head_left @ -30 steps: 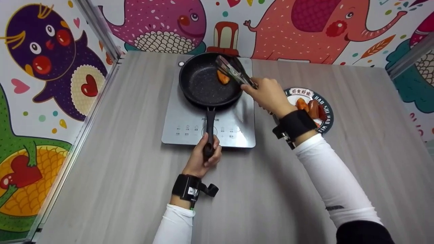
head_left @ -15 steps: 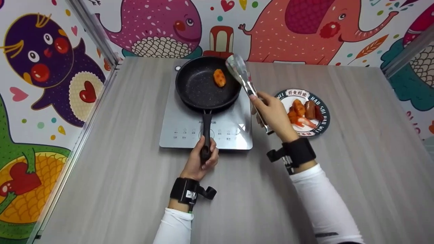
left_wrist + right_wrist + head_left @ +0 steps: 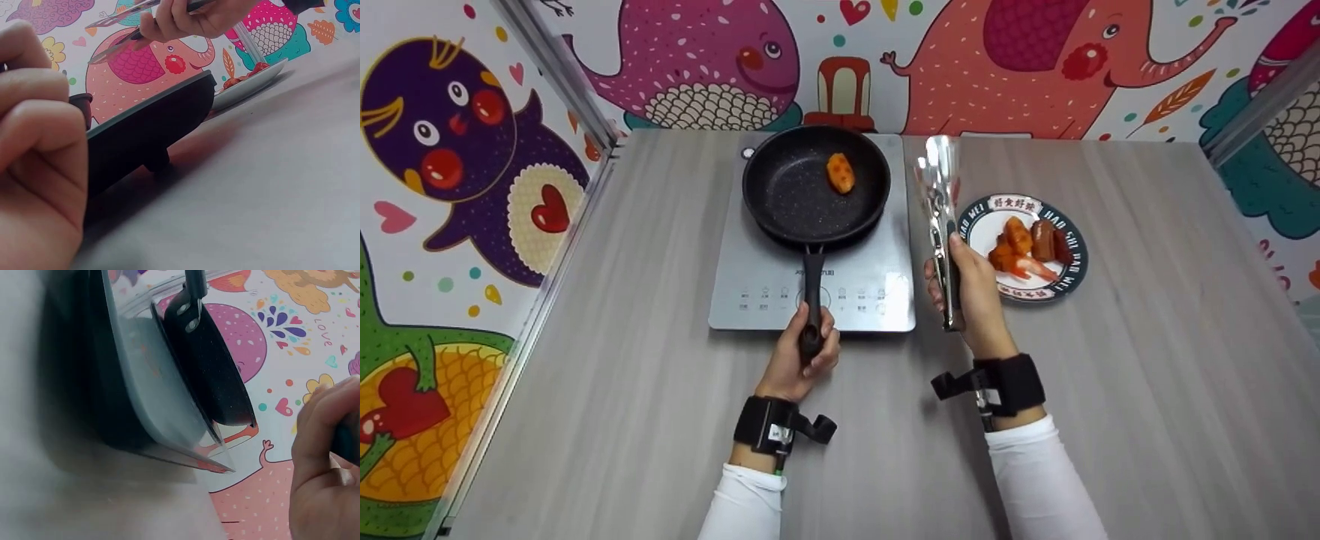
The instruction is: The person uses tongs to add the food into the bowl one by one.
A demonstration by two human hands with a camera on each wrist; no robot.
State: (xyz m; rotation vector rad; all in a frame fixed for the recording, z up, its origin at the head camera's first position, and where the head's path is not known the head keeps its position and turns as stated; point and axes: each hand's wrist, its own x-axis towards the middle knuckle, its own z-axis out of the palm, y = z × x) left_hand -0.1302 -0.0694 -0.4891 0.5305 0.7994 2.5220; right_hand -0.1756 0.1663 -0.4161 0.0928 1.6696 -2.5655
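Note:
In the head view my left hand (image 3: 800, 352) grips the handle of a black frying pan (image 3: 787, 199). An orange-brown piece of food (image 3: 840, 174), like a chicken wing, lies right of the pan's middle. My right hand (image 3: 979, 296) holds metal tongs (image 3: 940, 199) between pan and plate, tips pointing away. The left wrist view shows the arms of the tongs (image 3: 115, 46) spread, with nothing between them. To the right of that hand stands a plate (image 3: 1078, 262) with similar orange pieces, a brown sausage-like piece and a pink-white shrimp-like piece.
The pan stands on a silver induction cooker (image 3: 885, 262) with touch markings at its front. Grey wood-grain table (image 3: 622, 337) surrounds it. A cartoon-painted wall (image 3: 990, 90) closes off the back, and another panel (image 3: 547, 225) runs along the left.
My right hand has drawn the tongs out of the pan, back and to the right, turning them upright in view. The food piece stays in the pan. My left hand keeps its grip.

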